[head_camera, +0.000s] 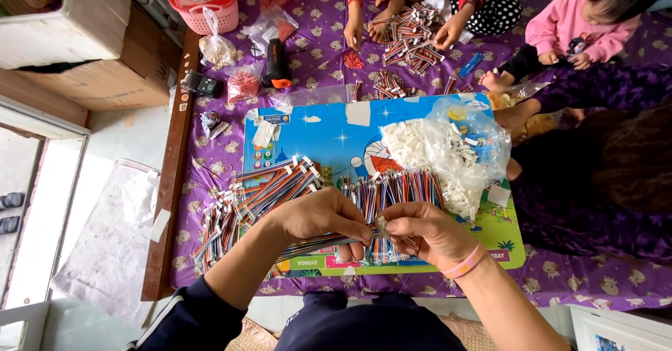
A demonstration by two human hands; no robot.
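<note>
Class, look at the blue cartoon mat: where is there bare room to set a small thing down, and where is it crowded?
Bare: the upper middle of the blue mat, between the small card and the bag of white connectors. Also the purple cloth at lower right. Crowded: the wire bundles on the left, the row of wires above the left hand and right hand.

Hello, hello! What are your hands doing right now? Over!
Left hand gripping striped wire bundle. Right hand pinching small white connector at wire ends. Loose wire pile just beyond hands, not blocking.
</note>
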